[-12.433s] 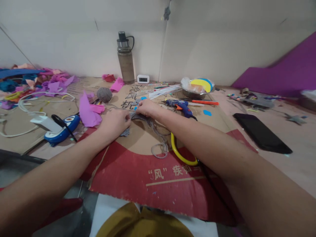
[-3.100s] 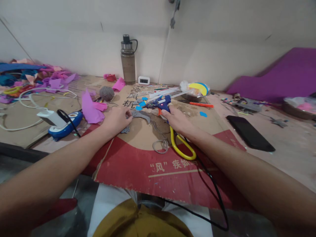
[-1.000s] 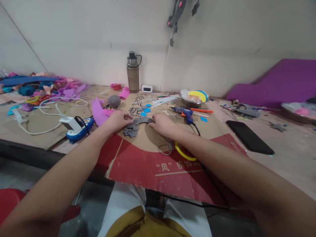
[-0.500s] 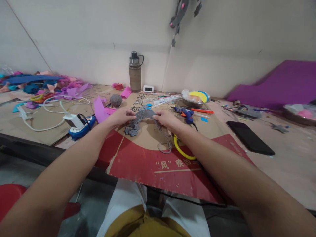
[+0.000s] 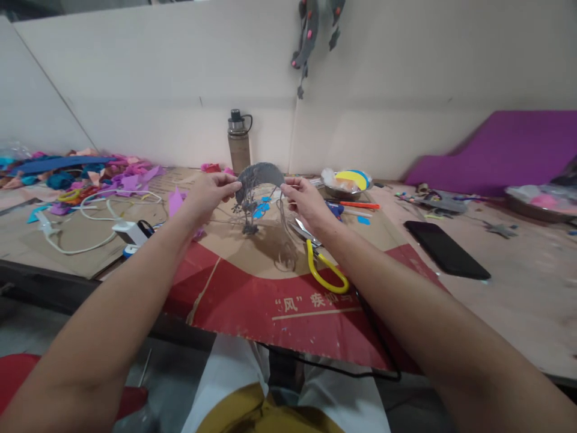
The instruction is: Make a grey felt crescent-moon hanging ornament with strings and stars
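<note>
A grey felt crescent (image 5: 264, 172) is held up above the cardboard, its curve arching upward. My left hand (image 5: 215, 191) pinches its left tip, and my right hand (image 5: 303, 197) pinches the right tip. Small grey felt pieces (image 5: 249, 219) dangle on strings from the left side, the lowest close to the cardboard. Loose grey yarn (image 5: 285, 255) trails down beneath my right hand onto the sheet. Scissors with yellow handles (image 5: 328, 276) lie under my right wrist. Partly hidden behind that wrist is a blue glue gun (image 5: 334, 209).
Red-and-brown cardboard (image 5: 252, 300) covers the table's front. A bottle (image 5: 238, 144) stands by the wall. A bowl (image 5: 345, 191), a phone (image 5: 446, 249) and purple felt (image 5: 500, 153) are to the right. White cables (image 5: 90, 249) and felt scraps (image 5: 130, 174) lie left. A similar grey ornament (image 5: 307, 42) hangs above.
Both hands have raised the grey crescent off the cardboard. Its small pieces, bunched on the sheet before, now hang below it. The view has shifted slightly.
</note>
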`<state>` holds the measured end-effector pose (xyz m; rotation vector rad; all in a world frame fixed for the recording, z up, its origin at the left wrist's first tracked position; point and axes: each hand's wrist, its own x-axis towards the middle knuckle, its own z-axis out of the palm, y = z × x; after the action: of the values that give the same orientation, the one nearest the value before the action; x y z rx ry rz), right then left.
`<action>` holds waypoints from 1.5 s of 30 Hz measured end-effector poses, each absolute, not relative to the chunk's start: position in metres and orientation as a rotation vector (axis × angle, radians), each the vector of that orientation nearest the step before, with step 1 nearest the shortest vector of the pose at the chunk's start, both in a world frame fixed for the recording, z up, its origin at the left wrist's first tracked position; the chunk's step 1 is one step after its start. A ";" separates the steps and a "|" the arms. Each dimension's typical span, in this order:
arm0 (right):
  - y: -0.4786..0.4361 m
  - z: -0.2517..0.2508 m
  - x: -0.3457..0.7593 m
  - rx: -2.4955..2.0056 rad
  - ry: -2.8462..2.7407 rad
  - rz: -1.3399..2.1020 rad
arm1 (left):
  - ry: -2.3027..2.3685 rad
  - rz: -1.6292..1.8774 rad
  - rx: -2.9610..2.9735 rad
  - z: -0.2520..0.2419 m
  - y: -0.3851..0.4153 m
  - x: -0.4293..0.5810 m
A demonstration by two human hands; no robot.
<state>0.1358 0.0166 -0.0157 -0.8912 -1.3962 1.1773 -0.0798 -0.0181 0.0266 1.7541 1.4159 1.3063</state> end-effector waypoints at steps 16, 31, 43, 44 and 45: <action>0.007 -0.011 0.141 -0.940 -1.735 1.204 | 1.349 1.433 1.696 0.064 -0.020 -0.079; -0.018 0.000 0.144 -1.268 -2.823 0.777 | 1.059 1.717 1.336 0.095 -0.022 -0.079; -0.047 0.013 0.132 -0.667 -3.026 1.449 | 1.076 1.795 1.241 0.108 -0.010 -0.089; -0.045 0.013 0.132 -0.693 -2.967 1.400 | 1.077 1.793 1.236 0.109 -0.009 -0.090; -0.044 0.012 0.131 -0.752 -2.882 1.284 | 1.082 1.787 1.239 0.109 -0.007 -0.091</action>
<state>0.1313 -0.0436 0.0121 -0.7517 -2.8816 1.2844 -0.0907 -0.0073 0.1091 1.2386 1.0821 1.7869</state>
